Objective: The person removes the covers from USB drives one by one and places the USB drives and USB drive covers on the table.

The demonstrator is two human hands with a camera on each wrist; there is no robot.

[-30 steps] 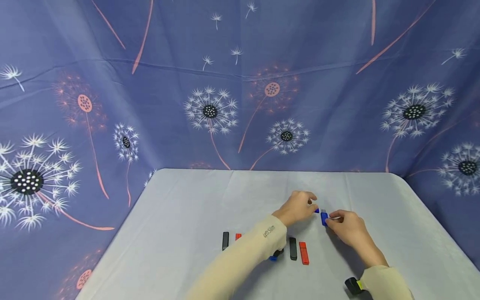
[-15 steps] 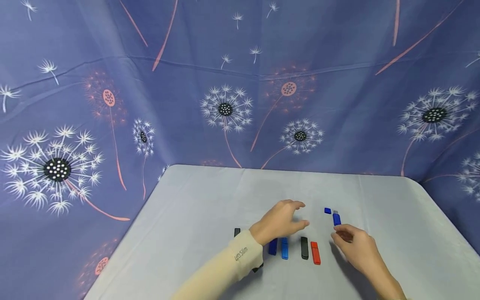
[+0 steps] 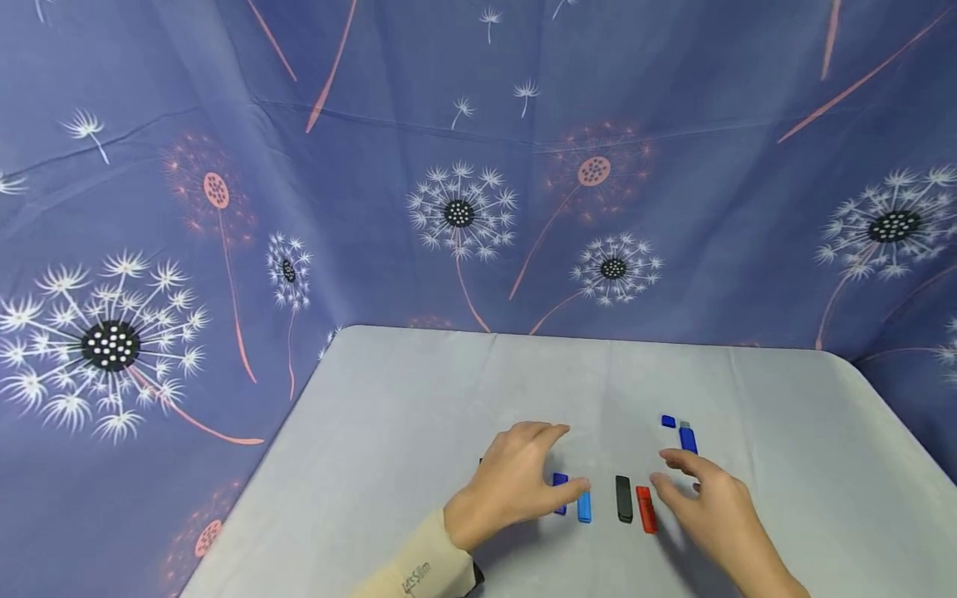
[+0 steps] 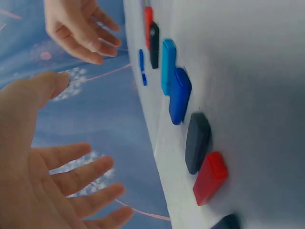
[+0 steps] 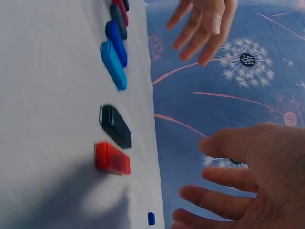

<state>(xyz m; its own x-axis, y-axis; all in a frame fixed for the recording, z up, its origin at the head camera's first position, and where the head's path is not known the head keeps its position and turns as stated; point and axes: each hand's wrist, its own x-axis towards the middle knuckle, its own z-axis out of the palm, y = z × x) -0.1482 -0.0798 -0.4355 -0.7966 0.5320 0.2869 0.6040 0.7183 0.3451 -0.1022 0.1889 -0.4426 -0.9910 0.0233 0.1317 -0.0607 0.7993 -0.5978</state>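
My left hand [image 3: 512, 477] hovers over the left part of the row of USB sticks, fingers spread and holding nothing. Below it lie a dark blue stick [image 3: 560, 480] and a light blue stick [image 3: 584, 507], partly covered by the hand in the head view. With fingers loosely bent, my right hand [image 3: 710, 502] is held above the table near a red stick [image 3: 646, 509], also without anything in it. Just beyond it lies an uncapped blue USB stick [image 3: 689, 440], metal plug showing, with its small blue cap [image 3: 669, 421] apart on its left.
A black stick [image 3: 624, 498] lies between the light blue and red ones. Farther left in the row, the left wrist view has another black stick [image 4: 198, 143], another red one [image 4: 210, 179] and a dark piece [image 4: 228, 222] cut off by the frame. Patterned blue cloth [image 3: 374, 100] hangs behind the table.
My left hand has left the blue cap and drawn back leftward and nearer. The right hand has come off the uncapped blue stick and moved nearer. The head view has shifted slightly.
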